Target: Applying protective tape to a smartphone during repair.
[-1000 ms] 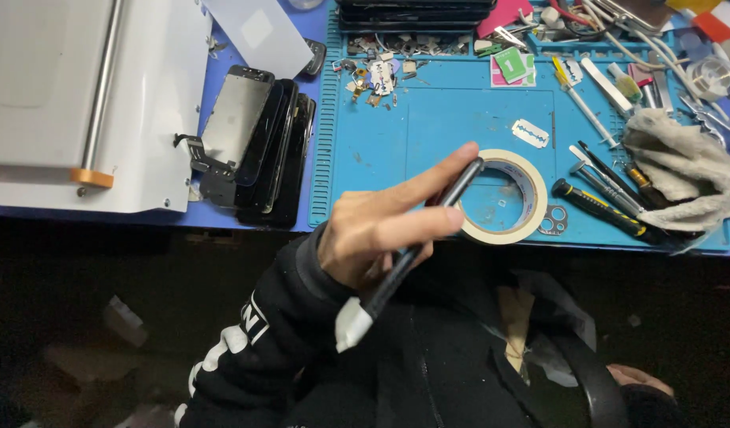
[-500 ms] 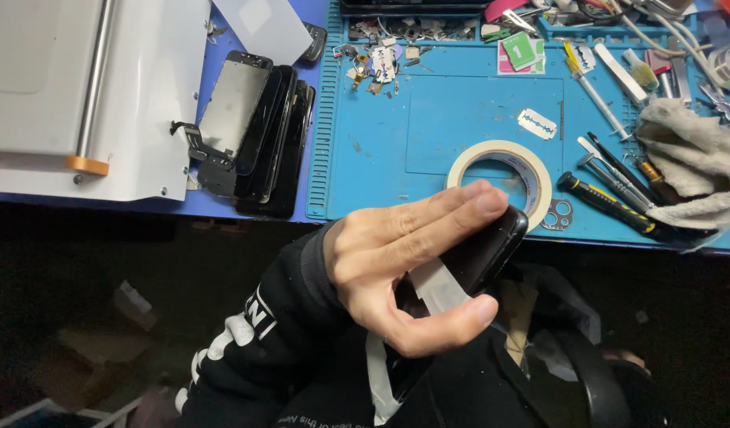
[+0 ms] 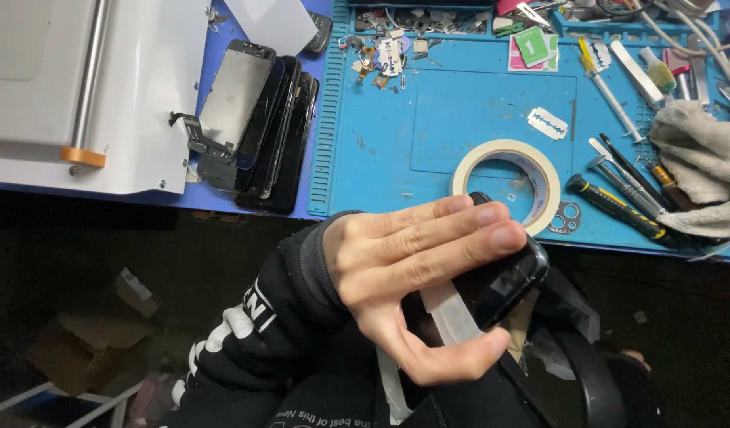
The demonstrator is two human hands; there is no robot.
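Phone screen: a dark phone screen is held below the near edge of the desk, over the person's lap, tilted, with one rounded corner pointing right.
Tape strip: a pale strip of tape runs across the glass and hangs down past the palm.
Left hand: the left hand grips the phone screen, four fingers laid flat along its top and the thumb curled beneath, closed on it.
Right hand: not seen in this view.
Sleeve: a black sleeve with white lettering leads up to the wrist.
Desk: a blue work mat covers the desk, its front edge just above the fingers.
Tape roll: a roll of cream masking tape lies flat on the mat, right behind the fingertips.
Razor blade: a loose razor blade lies on the mat above the tape roll.
Small ring part: a grey metal camera frame sits just right of the roll.
Tools: a black and yellow screwdriver lies with other thin tools at the right.
Cloth: a crumpled grey cloth lies at the far right edge.
Stacked screens: a pile of dark phone screens leans at the left edge of the mat.
Machine: a white machine with an orange-tipped bar stands at the far left.
Loose bits: small screws and parts are scattered at the top of the mat.
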